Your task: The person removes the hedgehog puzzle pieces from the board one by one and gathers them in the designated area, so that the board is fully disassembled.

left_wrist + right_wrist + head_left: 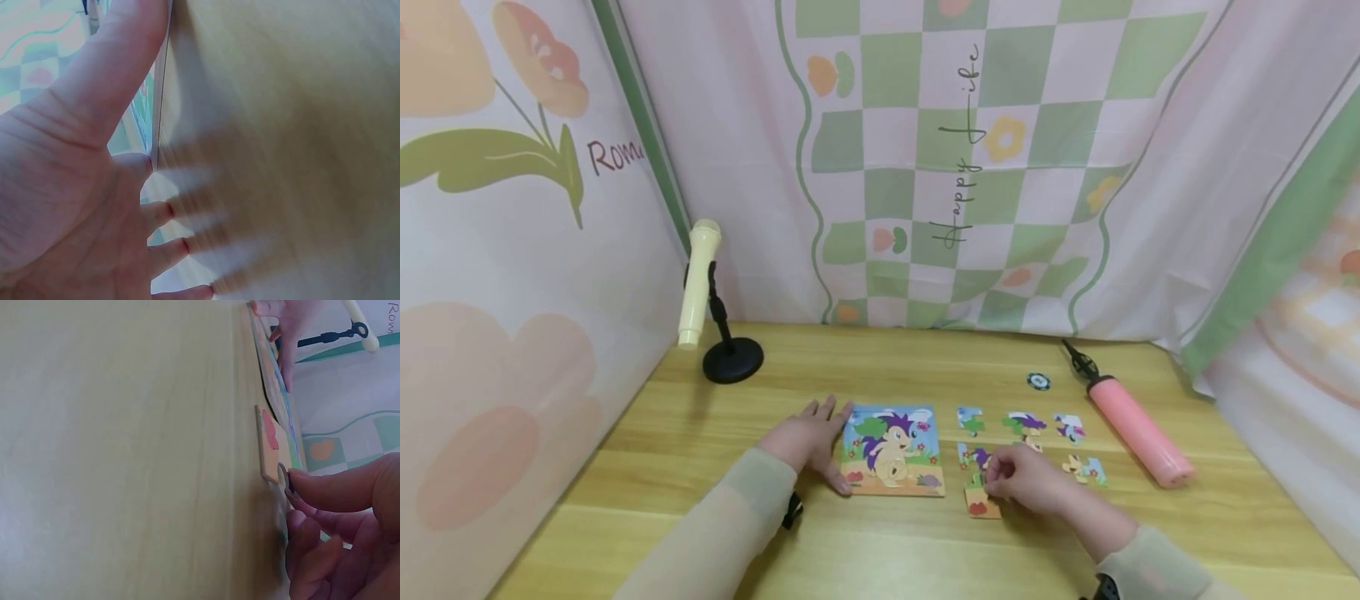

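Note:
A square hedgehog picture board [892, 450] lies flat on the wooden table. My left hand [805, 437] rests at its left edge, fingers spread, with the thumb along the board's side in the left wrist view. Right of the board, my right hand [1030, 479] pinches a small jigsaw piece [286, 479] between thumb and fingers. The held piece is beside an orange corner piece [982, 505] with a red shape on it; whether they interlock I cannot tell. A purple-and-blue piece [973, 455] is just above. My right hand partly hides the pieces around it.
More jigsaw pieces lie apart: a blue-green one [970, 420], a purple-green one [1025, 422], a butterfly one [1070, 428] and a beige-blue one [1090, 472]. Behind them is a round chip [1039, 381]. A pink hand pump [1138, 429] lies right; a cream microphone [698, 283] stands left.

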Tool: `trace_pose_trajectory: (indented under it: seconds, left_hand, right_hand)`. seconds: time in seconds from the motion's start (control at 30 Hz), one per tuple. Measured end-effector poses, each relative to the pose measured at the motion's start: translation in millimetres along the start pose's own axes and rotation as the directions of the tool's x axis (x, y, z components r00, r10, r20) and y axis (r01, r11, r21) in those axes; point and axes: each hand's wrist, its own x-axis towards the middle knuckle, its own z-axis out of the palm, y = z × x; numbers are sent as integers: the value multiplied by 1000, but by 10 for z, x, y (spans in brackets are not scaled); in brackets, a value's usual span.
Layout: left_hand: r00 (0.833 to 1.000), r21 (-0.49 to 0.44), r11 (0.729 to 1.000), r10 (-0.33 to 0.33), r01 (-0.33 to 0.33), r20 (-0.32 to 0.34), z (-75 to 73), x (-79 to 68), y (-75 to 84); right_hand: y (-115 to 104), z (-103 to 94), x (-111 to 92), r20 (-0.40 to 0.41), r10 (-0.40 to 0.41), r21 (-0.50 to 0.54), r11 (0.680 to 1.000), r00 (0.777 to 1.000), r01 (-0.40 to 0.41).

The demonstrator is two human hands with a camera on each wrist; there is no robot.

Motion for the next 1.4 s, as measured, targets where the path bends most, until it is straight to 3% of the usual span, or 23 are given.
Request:
trace_pose_trajectory:
  seconds: [0.23,0.43,0.83,1.03,1.4]
  left_hand:
    - [1000,-4,1000,-1,1,1,-8,-14,-4]
    - [1000,-4,1000,7,-7,-2,-13,-25,1]
    - [1000,0,1000,-5,5,1,-1,-29,-1]
    - [1000,-5,1000,-13,13,2,0,-6,-2]
    - [1000,20,1000,-6,6,7,-1,20,-5]
  right_hand:
    - [-15,22,35,-62,-10,-85,996,998,5]
    - [-134,-40,89,-74,-47,-92,995,996,40]
    - [-856,-207,313,-70,-217,-169,965,974,203]
    - [-1065,-41,422,-46,-250,-178,955,967,238]
    - [-912,410,632,42,-257,-138,956,965,260]
